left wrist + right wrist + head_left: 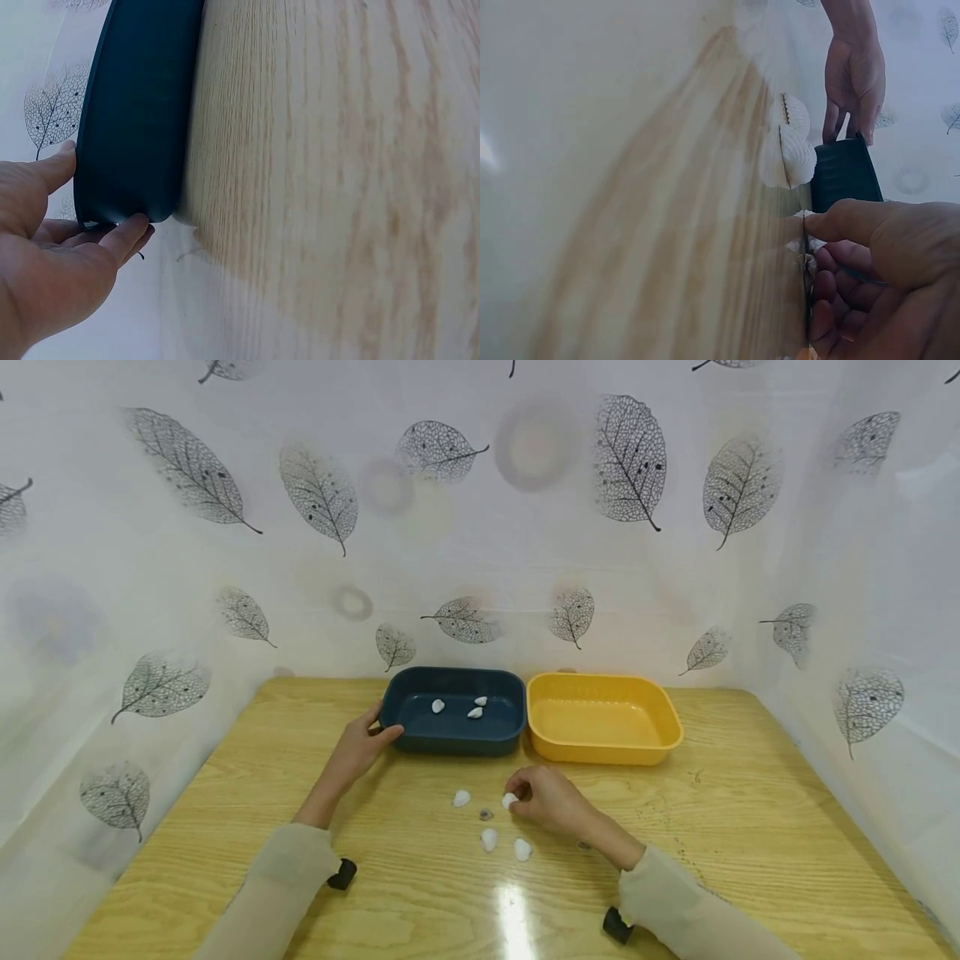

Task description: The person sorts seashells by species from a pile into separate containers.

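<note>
My left hand (358, 745) holds the left end of a dark blue plastic tub (457, 747), thumb on the front rim and fingers along its end wall. Inside that tub lie three white seashells (438, 705). Over the table in front of the tubs, my right hand (553, 797) pinches a white seashell (509, 800) between thumb and fingertips, close above the wood. Near it lie more white shells (489, 839) and a small grey shell (486, 814). Ribbed white shells (799, 156) show beyond the right thumb in the right wrist view.
A yellow tub (604, 752) stands against the right end of the blue one. Both sit on a wooden table (750, 827), toward its back edge. White leaf-print sheeting (480, 552) surrounds it at the back and sides. A small dark piece (583, 845) lies beside the right wrist.
</note>
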Demonstrator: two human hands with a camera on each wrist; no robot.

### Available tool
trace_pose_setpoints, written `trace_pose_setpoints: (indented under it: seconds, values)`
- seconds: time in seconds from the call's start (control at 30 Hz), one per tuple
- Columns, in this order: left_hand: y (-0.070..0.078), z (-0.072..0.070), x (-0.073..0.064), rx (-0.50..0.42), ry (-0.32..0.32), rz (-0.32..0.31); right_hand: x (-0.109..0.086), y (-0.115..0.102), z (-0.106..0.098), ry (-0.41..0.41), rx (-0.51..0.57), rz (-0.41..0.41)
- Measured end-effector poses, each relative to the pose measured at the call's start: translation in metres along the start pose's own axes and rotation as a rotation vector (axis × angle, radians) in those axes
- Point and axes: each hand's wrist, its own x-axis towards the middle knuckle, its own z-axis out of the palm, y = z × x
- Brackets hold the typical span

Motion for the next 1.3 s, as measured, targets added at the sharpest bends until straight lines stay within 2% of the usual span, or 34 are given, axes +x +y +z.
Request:
trace_pose_setpoints:
  seconds: [0.3,0.77,1.07,1.3]
  values:
    - [0.001,0.0,-0.001,0.001,0.0,0.004,0.0,0.002,0.0,0.006,0.027,-0.017]
    - [0.0,0.0,-0.001,-0.004,0.001,0.014,0.0,0.004,-0.003,-0.018,0.141,0.017]
    - [-0.001,0.001,0.0,0.007,0.009,0.003,0.001,0.006,-0.011,-0.066,0.351,0.075]
    - [-0.002,0.0,0.002,-0.005,0.015,0.002,0.013,-0.005,-0.026,-0.013,0.473,0.113]
